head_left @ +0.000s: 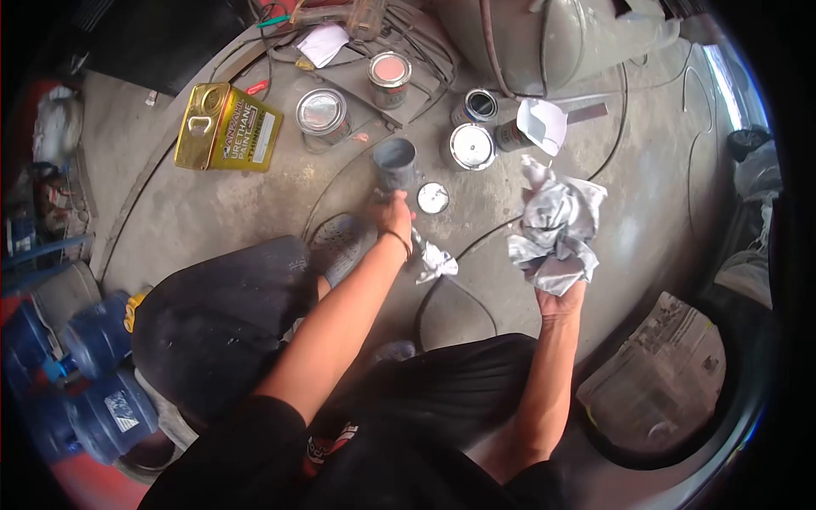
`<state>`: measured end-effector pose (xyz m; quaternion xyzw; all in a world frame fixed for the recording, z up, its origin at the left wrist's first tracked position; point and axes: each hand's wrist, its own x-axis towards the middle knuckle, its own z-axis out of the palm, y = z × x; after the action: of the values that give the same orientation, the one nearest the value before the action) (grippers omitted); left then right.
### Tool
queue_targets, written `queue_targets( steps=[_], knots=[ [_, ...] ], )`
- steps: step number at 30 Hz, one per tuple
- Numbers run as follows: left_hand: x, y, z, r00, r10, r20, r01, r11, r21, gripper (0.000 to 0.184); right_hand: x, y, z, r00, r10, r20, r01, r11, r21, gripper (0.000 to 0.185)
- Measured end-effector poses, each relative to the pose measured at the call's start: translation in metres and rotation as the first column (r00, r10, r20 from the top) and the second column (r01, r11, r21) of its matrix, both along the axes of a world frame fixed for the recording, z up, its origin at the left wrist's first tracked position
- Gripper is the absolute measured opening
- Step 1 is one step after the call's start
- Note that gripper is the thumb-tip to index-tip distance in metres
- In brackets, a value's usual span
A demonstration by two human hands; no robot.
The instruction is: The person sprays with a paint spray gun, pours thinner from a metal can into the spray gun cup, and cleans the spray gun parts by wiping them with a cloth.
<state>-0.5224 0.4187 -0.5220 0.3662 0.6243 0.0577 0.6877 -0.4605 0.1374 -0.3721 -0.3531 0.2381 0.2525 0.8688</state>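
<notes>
My left hand (393,218) is closed at the near side of a grey cup (394,161), whose open mouth faces up and away from me; part of the fingers is hidden. In my right hand (563,299) is a crumpled grey-white sheet (557,223), paper or cloth, its folds covering most of my fingers. Just right of the cup, a small round lid (433,198) with white on it lies on the floor. A white crumpled wad (437,263) sits below that, near my left wrist.
A yellow thinner can (228,127) stands at left. Several paint tins surround the cup, including a silver-topped one (322,115), a pink-topped one (390,76) and a white-topped one (472,147). Hoses (625,127) cross the concrete. Blue water jugs (110,416) lie lower left; newspaper (659,374) lower right.
</notes>
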Motion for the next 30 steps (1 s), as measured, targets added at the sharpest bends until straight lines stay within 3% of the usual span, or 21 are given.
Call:
queue_targets(
  steps=[3,6,7,10,12,14,15,18,20,21,22,25,28,29,30],
  knots=[
    [0.006,0.002,-0.024,0.979,-0.153,-0.132,0.172,0.974,0.148,0.073,-0.022,-0.009,0.005,0.996,-0.091,0.012,0.091,0.996,0.000,0.055],
    [-0.005,-0.020,-0.057,0.930,-0.173,-0.324,0.311,0.839,0.446,0.079,-0.035,-0.030,-0.008,0.988,-0.081,0.133,0.064,0.990,0.126,0.051],
    [-0.013,-0.025,-0.037,0.905,-0.233,-0.355,0.400,0.747,0.530,0.078,-0.039,-0.037,-0.015,0.979,-0.072,0.190,0.038,0.983,0.181,0.050],
    [-0.042,-0.037,0.032,0.788,-0.456,-0.413,0.594,0.389,0.704,0.074,-0.046,-0.018,0.019,0.942,-0.267,0.204,0.287,0.955,-0.075,0.046],
    [-0.028,-0.047,0.075,0.598,-0.660,-0.454,0.630,0.037,0.776,0.069,-0.057,-0.030,0.018,0.929,-0.317,0.191,0.339,0.936,-0.096,0.047],
    [-0.001,-0.059,0.078,0.334,-0.756,-0.562,0.543,-0.333,0.771,0.066,-0.066,-0.021,0.037,0.896,-0.410,0.172,0.419,0.908,-0.021,0.049],
    [0.017,-0.064,0.073,0.071,-0.699,-0.712,0.617,-0.530,0.582,0.063,-0.070,-0.023,0.038,0.873,-0.466,0.142,0.473,0.881,-0.019,0.050],
    [0.049,-0.073,-0.006,-0.086,-0.266,-0.960,0.519,-0.835,0.185,0.065,-0.086,-0.021,0.061,0.852,-0.497,0.164,0.473,0.866,0.163,0.050],
    [0.057,-0.061,-0.059,-0.108,-0.227,-0.968,0.531,-0.836,0.137,0.065,-0.104,-0.039,0.040,0.847,-0.513,0.141,0.505,0.859,0.087,0.061],
    [0.058,-0.056,-0.065,-0.178,-0.235,-0.956,0.542,-0.834,0.103,0.065,-0.108,-0.039,0.047,0.859,-0.497,0.121,0.492,0.868,0.068,0.066],
    [0.061,-0.054,-0.061,-0.240,-0.235,-0.942,0.555,-0.830,0.066,0.064,-0.107,-0.037,0.055,0.842,-0.527,0.116,0.516,0.849,0.111,0.069],
    [0.063,-0.054,-0.020,-0.224,-0.416,-0.881,0.639,-0.746,0.189,0.063,-0.107,-0.037,0.066,0.813,-0.559,0.161,0.509,0.818,0.268,0.071],
    [0.095,-0.059,0.010,-0.091,-0.869,-0.487,0.936,-0.241,0.256,0.065,-0.106,-0.049,0.041,0.783,-0.605,0.145,0.594,0.796,0.115,0.070],
    [0.090,-0.068,0.030,0.298,-0.954,0.025,0.953,0.299,0.049,0.066,-0.099,-0.051,0.038,0.765,-0.612,0.199,0.598,0.791,0.133,0.056],
    [0.089,-0.074,0.055,0.421,-0.870,0.257,0.906,0.416,-0.078,0.066,-0.094,-0.056,0.029,0.773,-0.572,0.274,0.589,0.808,0.023,0.050]
  ],
)
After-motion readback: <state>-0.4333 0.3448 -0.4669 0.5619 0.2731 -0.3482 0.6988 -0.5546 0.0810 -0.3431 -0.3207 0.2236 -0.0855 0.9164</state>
